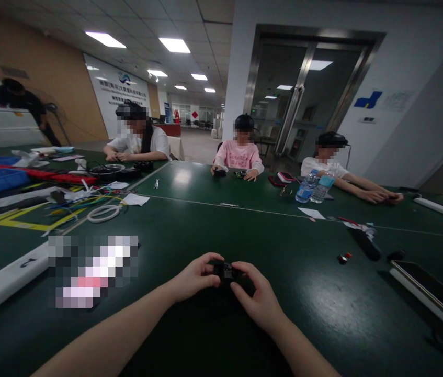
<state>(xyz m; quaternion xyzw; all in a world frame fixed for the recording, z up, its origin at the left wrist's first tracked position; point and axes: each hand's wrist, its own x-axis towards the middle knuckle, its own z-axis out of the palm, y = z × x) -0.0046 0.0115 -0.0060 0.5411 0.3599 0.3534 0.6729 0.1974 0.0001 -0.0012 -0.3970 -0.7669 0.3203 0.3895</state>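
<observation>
A small black object is held between my two hands, low over the dark green table in the middle of the view. My left hand grips its left side, thumb and fingers closed round it. From the right, my right hand pinches the other side with thumb and forefinger. The underside of the object is dark and its details are hard to make out.
A white power strip and a blurred-out item lie at left. Cables, a white coil and blue trays stand beyond. At right are a phone, black-handled tool and bottles. Three people sit across.
</observation>
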